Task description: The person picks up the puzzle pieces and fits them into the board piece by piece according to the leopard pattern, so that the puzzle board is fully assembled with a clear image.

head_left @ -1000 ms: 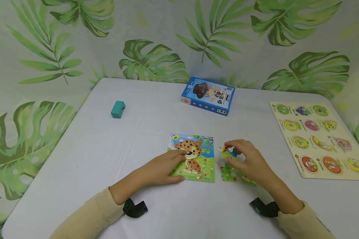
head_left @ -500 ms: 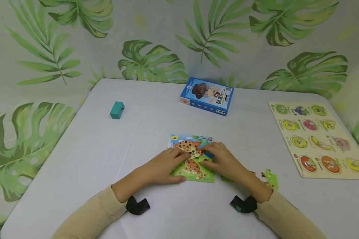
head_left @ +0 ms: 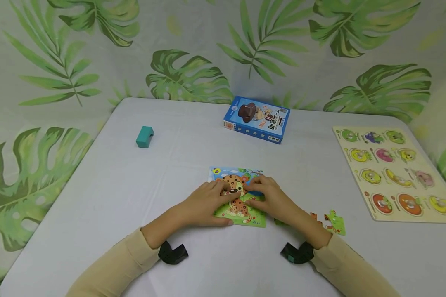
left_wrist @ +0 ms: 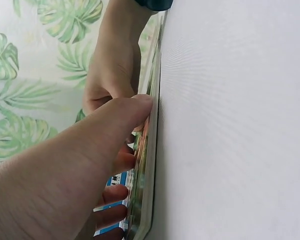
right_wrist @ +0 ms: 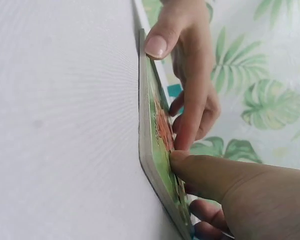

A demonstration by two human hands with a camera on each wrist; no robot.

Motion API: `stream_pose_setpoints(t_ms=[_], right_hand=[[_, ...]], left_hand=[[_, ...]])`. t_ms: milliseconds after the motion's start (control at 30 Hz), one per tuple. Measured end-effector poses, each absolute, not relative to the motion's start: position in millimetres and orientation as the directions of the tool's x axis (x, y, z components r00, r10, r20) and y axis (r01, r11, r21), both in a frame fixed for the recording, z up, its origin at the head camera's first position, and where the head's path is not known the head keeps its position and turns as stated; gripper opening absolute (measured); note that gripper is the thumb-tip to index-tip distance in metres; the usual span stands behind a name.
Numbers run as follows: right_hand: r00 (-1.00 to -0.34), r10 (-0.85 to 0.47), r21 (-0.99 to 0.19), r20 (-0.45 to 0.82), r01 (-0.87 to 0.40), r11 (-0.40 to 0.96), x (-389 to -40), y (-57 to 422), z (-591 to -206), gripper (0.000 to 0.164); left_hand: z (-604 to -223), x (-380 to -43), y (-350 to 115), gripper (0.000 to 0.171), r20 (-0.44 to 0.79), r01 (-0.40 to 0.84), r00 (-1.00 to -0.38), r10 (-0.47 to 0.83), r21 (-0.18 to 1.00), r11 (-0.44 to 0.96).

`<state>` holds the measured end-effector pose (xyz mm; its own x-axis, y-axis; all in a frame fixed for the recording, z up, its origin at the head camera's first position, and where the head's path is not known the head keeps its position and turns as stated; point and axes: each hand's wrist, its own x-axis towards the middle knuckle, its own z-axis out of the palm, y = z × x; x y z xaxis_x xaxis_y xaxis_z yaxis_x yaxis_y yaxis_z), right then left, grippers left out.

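A leopard jigsaw puzzle (head_left: 258, 222) in a flat square frame lies on the white table. My left hand (head_left: 202, 204) rests over its left side, fingers extended onto the leopard's face and thumb at the near edge. From the right, my right hand (head_left: 273, 199) pinches a puzzle piece (right_wrist: 178, 186) between thumb and fingers, low against the picture. Most of that piece is hidden by the fingers. Both hands' fingertips almost meet over the leopard. Loose puzzle pieces (head_left: 336, 224) lie beside the right forearm, partly covered by it.
A wooden fruit peg board (head_left: 390, 165) lies at the right. A blue game box (head_left: 258, 119) stands toward the back, and a teal block (head_left: 145, 137) sits at the back left. A leaf-print cloth (head_left: 186, 78) hangs behind the table.
My right hand has carried a puzzle piece leftward from the loose pieces onto the puzzle, uncovering more loose pieces. The left hand stays on the board, its fingers shifting slightly toward the right.
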<state>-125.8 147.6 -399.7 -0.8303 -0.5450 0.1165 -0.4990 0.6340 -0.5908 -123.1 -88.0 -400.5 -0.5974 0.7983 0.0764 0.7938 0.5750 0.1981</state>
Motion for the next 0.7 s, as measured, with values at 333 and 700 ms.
stream_pose_setpoints(t_ms=[333, 700], right_hand=[[-0.784, -0.613, -0.53, -0.093, -0.483, 0.697, -117, 167, -390, 0.064], [-0.781, -0.604, -0.481, -0.158, -0.473, 0.738, -109, 171, -387, 0.068]], left_hand=[[-400, -121, -87, 0.073, 0.035, 0.773, -0.62, 0.784, 0.197, 0.603], [-400, -120, -86, 0.074, 0.011, 0.762, -0.631, 0.776, 0.198, 0.617]])
